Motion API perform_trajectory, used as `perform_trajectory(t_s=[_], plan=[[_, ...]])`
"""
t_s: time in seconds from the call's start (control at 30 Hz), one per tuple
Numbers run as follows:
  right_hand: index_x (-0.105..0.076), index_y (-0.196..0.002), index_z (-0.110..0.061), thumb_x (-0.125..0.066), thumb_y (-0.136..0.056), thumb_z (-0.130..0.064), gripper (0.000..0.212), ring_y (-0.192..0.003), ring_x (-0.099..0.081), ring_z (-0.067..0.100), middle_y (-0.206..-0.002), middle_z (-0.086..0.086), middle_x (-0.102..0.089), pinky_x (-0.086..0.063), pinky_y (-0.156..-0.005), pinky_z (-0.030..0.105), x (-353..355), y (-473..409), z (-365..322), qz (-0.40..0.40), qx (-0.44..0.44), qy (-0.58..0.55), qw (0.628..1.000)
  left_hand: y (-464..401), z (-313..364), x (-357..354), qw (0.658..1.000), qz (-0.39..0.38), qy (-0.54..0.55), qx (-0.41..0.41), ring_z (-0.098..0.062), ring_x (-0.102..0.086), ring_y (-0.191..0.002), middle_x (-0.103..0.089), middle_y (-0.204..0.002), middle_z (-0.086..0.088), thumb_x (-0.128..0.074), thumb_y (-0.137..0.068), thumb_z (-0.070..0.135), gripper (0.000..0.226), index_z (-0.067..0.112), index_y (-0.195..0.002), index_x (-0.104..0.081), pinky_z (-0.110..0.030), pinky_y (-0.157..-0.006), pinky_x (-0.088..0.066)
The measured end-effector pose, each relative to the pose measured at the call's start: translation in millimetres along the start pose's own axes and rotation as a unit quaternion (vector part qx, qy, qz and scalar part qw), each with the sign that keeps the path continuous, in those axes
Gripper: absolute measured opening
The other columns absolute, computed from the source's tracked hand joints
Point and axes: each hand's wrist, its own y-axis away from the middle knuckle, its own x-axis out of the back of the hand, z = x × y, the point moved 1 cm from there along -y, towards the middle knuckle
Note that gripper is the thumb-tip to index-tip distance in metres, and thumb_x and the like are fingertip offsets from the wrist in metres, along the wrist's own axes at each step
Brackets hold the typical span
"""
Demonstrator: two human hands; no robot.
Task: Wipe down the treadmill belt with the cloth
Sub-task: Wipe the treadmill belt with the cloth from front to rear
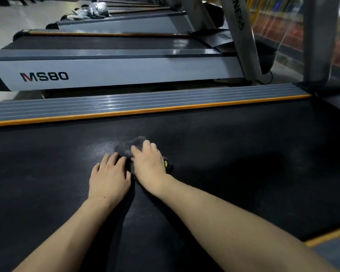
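The black textured treadmill belt (234, 154) fills the lower part of the head view. A dark grey cloth (129, 147) lies bunched on the belt near its middle. My right hand (149, 163) presses down on the cloth, fingers curled over it, with a small black and yellow thing (166, 163) showing at its right edge. My left hand (109, 176) lies flat on the belt just left of the right hand, its fingertips touching the cloth's near edge. Most of the cloth is hidden under the right hand.
A grey ribbed side rail (126, 104) with an orange strip (145, 112) borders the belt's far side. Beyond it stands another treadmill marked MS80 (44, 77), then more treadmills. A grey upright (316, 36) rises at the right. An orange strip (330, 235) marks the near right edge.
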Motion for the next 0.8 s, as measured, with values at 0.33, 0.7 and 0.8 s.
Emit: perform_trajectory(t_s=[0.33,0.7,0.8], plan=[[-0.061,-0.124,-0.024,-0.050,-0.097,-0.038,0.032,-0.100,-0.049,0.035,-0.111,0.014,-0.047,-0.047,-0.077,0.040,65,36,226,0.102,-0.242,0.107,0.959,17,-6,11,1.000,-0.004,-0.019,-0.023,-0.023,-0.025,-0.150,-0.039,-0.158,0.001,-0.035,-0.099,0.041,0.044,0.031,-0.138,-0.052,-0.043,-0.117,-0.027],[-0.060,-0.115,-0.024,-0.058,-0.092,-0.031,0.025,-0.097,-0.049,0.032,-0.109,0.010,-0.050,-0.045,-0.076,0.043,-10,20,-10,0.068,-0.053,0.059,0.995,25,-16,10,1.000,-0.006,0.001,-0.022,-0.022,-0.030,-0.147,-0.043,-0.154,0.001,-0.037,-0.097,0.046,0.043,0.031,-0.135,-0.051,-0.044,-0.114,-0.031],[-0.058,-0.126,-0.024,-0.058,-0.093,-0.036,0.035,-0.098,-0.047,0.032,-0.108,0.011,-0.049,-0.048,-0.078,0.044,10,25,18,0.007,0.040,0.026,0.999,33,-19,7,1.000,-0.013,0.003,-0.025,-0.023,-0.030,-0.148,-0.043,-0.154,0.001,-0.036,-0.097,0.050,0.045,0.032,-0.135,-0.052,-0.045,-0.115,-0.032]])
